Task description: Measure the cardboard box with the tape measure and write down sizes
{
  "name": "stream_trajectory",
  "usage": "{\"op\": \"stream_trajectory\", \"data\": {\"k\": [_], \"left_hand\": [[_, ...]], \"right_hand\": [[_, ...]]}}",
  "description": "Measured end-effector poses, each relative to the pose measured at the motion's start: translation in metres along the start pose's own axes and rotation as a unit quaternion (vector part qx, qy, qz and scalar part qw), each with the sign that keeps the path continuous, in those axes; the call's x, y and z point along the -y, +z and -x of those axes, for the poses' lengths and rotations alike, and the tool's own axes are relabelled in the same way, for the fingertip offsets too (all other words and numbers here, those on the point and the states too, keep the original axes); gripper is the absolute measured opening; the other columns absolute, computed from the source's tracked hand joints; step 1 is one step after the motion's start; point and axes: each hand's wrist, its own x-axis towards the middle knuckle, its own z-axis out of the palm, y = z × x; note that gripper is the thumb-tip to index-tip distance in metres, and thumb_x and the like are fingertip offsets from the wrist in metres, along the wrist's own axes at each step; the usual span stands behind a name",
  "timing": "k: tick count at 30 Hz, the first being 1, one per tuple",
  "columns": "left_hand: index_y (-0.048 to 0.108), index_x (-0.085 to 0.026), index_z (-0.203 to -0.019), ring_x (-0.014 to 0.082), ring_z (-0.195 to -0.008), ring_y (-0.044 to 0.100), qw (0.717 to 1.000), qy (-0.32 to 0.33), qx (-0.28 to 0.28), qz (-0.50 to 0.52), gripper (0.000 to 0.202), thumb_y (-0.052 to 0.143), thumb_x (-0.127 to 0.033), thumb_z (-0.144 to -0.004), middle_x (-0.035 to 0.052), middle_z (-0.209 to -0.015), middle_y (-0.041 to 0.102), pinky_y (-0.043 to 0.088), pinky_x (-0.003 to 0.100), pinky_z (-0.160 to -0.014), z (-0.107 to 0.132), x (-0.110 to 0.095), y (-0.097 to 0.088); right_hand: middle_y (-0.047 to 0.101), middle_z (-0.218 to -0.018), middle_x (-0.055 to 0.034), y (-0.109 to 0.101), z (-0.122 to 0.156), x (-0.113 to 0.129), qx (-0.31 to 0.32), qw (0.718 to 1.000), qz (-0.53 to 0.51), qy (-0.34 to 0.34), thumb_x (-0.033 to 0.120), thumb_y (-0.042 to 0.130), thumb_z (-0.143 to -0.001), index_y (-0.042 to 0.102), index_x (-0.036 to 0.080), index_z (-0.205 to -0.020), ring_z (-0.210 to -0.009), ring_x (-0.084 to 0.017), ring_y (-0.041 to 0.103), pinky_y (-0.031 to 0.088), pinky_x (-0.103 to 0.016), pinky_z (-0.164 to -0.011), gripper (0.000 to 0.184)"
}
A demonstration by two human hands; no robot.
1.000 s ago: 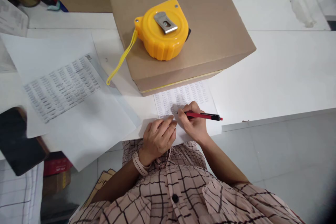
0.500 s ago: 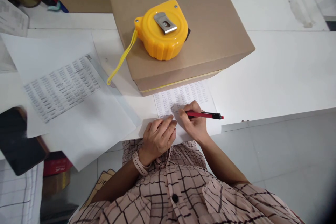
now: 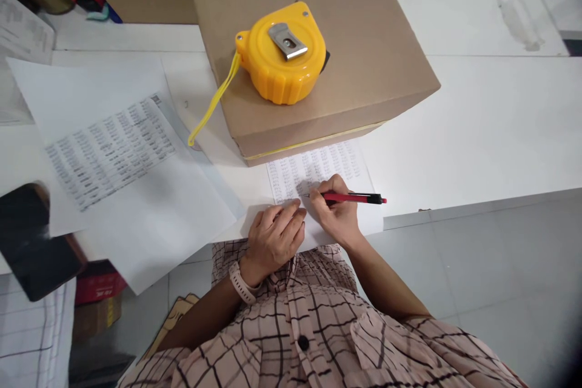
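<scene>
Pen: a slim red-and-black plastic pen (image 3: 352, 197) lies over the white printed paper sheet (image 3: 327, 163) at the near edge of the white table (image 3: 477, 127), just in front of the brown cardboard box (image 3: 364, 60).
Axis: it lies nearly level across the view, with the tip towards the person's left and the black end to the right. The tip seems to touch the paper.
Right hand: the right hand (image 3: 334, 215) is clamped on the pen near its tip.
Left hand: the left hand (image 3: 275, 236) rests loosely curled on the sheet, holding nothing, just beside the right.
Change: the pen and both hands are almost where they were a second ago.
</scene>
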Motion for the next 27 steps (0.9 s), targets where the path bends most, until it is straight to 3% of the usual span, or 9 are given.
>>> {"op": "stream_trajectory", "data": {"k": [27], "left_hand": [[0.071,-0.014,-0.112,0.0238,-0.087,0.068,1.000,0.000,0.000,0.000,0.024,0.068,-0.021,-0.089,0.0076,-0.116,0.078,0.050,0.036,-0.076,0.0000,0.0002,-0.0012]], "right_hand": [[0.040,-0.060,0.0075,-0.0015,0.0004,0.0011,0.002,1.000,0.024,-0.011,0.019,0.062,-0.089,0.039,0.025,-0.075,-0.053,-0.010,0.040,0.034,-0.028,-0.051,0.028]]}}
